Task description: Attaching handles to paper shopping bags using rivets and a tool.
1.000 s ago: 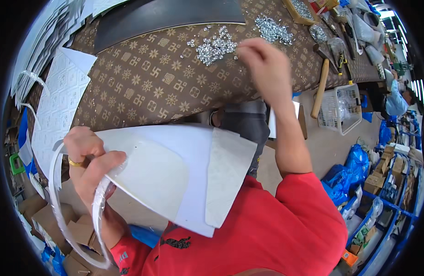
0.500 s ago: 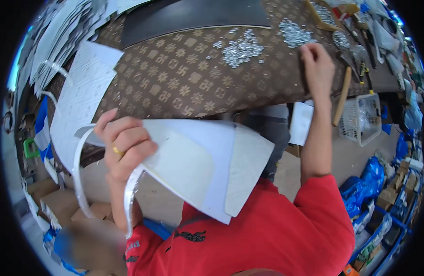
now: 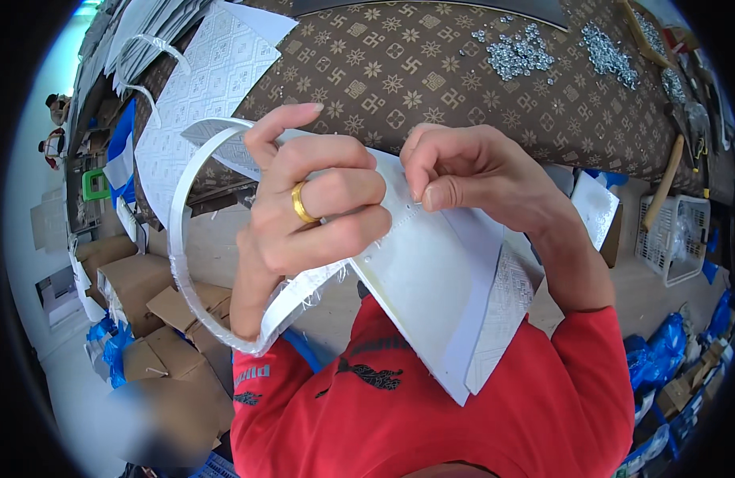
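My left hand (image 3: 316,199), with a gold ring on it, is closed on a white bag panel (image 3: 423,275) of stiff layered sheet. From the panel a white strap handle (image 3: 178,219) loops out to the left, its end frayed under my hand. Over the panel's upper part, my right hand (image 3: 487,175) pinches a small shiny metal piece between thumb and forefinger, right beside a row of tiny holes. The piece is mostly hidden by the fingertips. Loose metal pieces lie on the table in a nearer pile (image 3: 520,56) and a farther-right pile (image 3: 609,54).
A brown patterned cloth covers the table (image 3: 367,80). On its left lie a white patterned panel (image 3: 200,95) and stacked sheets (image 3: 148,32); a black sheet (image 3: 439,6) is at the back. A wooden-handled tool (image 3: 662,183) rests by a white basket (image 3: 674,239). Cardboard boxes (image 3: 172,358) stand lower left.
My right hand has come from the metal pile on the right to the panel, with a small piece in its fingertips. The panel and left hand have shifted right in view.
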Motion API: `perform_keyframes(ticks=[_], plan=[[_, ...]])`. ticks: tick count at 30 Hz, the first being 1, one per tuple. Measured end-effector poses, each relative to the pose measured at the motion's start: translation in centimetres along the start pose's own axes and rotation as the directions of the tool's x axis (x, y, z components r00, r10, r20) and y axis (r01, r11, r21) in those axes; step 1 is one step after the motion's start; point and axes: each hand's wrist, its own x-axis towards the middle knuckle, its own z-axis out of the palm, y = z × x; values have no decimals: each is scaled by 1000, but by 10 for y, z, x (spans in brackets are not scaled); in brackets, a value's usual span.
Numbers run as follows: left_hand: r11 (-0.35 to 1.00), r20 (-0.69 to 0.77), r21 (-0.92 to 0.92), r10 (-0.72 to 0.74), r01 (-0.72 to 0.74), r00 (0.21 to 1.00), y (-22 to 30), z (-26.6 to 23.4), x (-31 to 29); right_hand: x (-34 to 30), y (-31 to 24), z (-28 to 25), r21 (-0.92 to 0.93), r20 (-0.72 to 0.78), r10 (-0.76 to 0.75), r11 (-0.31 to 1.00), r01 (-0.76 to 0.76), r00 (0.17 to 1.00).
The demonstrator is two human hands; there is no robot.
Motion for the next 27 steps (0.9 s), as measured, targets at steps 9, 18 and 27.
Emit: perform_keyframes(ticks=[9,18,27], plan=[[996,9,-16,84,-83,996,4,1,-9,2,1,12,-73,24,43,996,-41,999],[973,330,115,151,-198,932,26,-28,12,-21,-15,-15,-351,-136,-59,936,8,989],[658,149,-24,-742,753,654,-28,-155,11,-50,-41,-118,-867,-461,-559,119,-484,689]])
